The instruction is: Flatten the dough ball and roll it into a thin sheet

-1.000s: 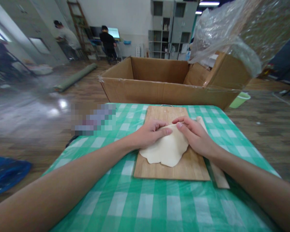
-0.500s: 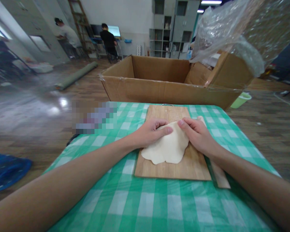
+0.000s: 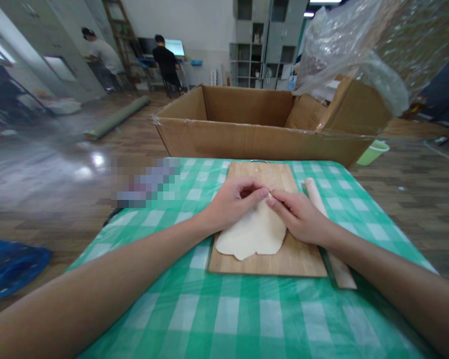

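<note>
A flat, pale sheet of dough (image 3: 255,235) with a wavy near edge lies over the wooden cutting board (image 3: 269,267). My left hand (image 3: 236,202) pinches its far edge between thumb and fingers. Right beside it, my right hand (image 3: 299,214) grips the same edge, and the two sets of fingertips nearly meet. The fingers partly hide the pinched part of the dough. A wooden rolling pin (image 3: 315,195) rests along the board's right side, passing partly under my right forearm.
A green checked cloth (image 3: 232,319) covers the table. Beyond its far edge stands a large open cardboard box (image 3: 247,142) with plastic wrap (image 3: 336,55) at the right. A blurred-out item (image 3: 147,184) lies at the left edge. Two people sit in the background.
My hands have come closer together, the right one moving left and slightly down along the dough's far edge. The dough's near edge has shifted slightly toward me.
</note>
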Available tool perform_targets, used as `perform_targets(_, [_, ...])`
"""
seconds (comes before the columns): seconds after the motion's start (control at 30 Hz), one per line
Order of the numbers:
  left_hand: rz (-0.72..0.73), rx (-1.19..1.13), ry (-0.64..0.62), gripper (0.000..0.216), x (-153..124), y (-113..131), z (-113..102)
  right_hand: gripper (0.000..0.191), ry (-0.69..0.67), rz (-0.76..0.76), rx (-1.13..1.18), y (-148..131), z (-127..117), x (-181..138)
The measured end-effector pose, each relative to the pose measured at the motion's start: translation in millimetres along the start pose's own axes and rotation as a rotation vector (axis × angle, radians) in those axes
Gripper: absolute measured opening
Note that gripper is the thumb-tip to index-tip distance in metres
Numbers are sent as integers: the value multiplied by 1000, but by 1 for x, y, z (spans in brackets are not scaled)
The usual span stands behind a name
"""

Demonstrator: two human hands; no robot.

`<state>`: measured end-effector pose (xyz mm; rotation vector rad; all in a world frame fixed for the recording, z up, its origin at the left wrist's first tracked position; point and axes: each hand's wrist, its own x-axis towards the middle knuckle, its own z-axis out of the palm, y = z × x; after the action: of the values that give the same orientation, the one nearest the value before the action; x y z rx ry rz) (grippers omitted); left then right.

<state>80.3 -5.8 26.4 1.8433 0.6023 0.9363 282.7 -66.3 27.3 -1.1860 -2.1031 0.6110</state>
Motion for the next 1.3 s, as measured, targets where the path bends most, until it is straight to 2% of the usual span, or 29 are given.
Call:
perform_targets(0.27, [-70, 24, 48, 30, -3, 3, -4, 38, 23, -6, -6, -5, 0, 0])
perform_targets(0.4, [-128, -66, 36, 26, -1, 1, -5, 39, 59, 29, 21, -5, 0, 0])
perform_targets(0.6, [-215, -152, 43, 31, -1, -2, -6, 38, 123, 96, 63, -3, 0, -1])
perform_targets(0.9, [-208, -163, -51, 36, -1, -2, -4, 31, 145, 12, -24, -3, 2, 0])
perform_targets(1.2, [-168, -88, -78, 27, -2, -3, -4, 33, 93, 47, 16, -5, 0, 2])
perform_targets(1.3, [-168, -115, -124, 27, -1, -5, -5, 34, 160, 31, 13, -5, -1, 1])
